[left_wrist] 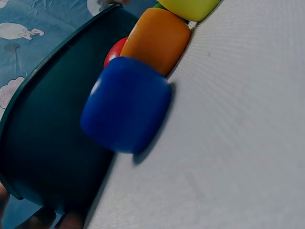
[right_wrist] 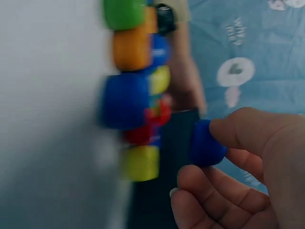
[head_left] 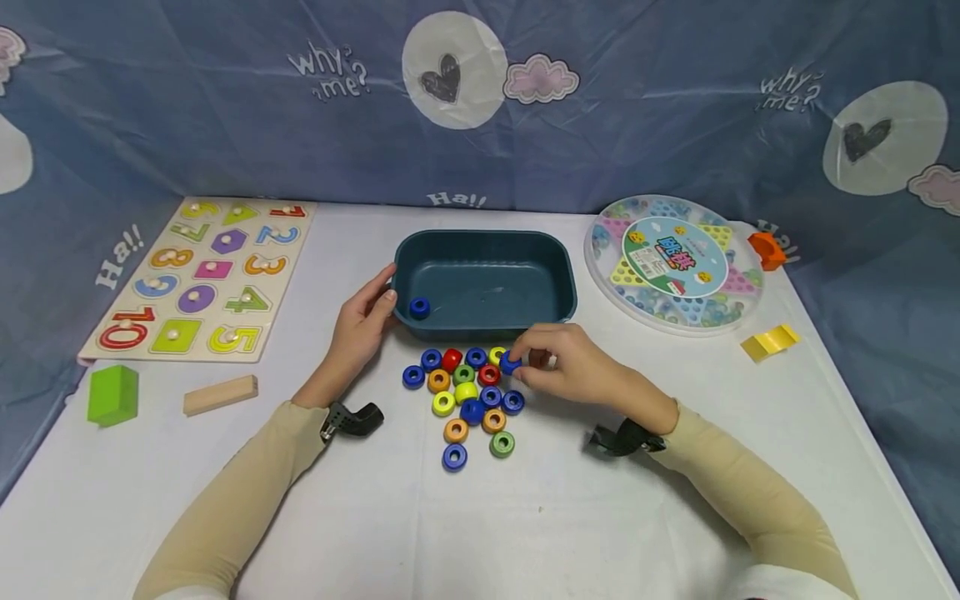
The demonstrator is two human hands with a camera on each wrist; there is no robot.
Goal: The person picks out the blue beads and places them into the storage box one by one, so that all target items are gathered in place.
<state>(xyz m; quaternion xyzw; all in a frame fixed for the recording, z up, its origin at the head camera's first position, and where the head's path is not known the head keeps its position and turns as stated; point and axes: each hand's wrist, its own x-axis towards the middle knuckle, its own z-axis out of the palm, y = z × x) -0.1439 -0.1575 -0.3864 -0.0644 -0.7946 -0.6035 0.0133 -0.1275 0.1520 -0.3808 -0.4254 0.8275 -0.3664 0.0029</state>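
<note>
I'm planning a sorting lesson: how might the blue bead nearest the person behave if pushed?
Lying hole-up, the blue bead would probably slide rather than roll. Its round outline suggests rolling if stood on edge. Shiny highlights hint at a smooth, perhaps slippery surface, though the right hand pinches a similar bead.

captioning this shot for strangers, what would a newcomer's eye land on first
Probably the cluster of bright multicoloured beads in front of the dark teal tub. Next, the hands: the right hand pinches a blue bead at the cluster's right edge, while the left hand holds the tub's left end, near a lone blue bead inside. The colourful number puzzle board at far left also stands out.
</note>
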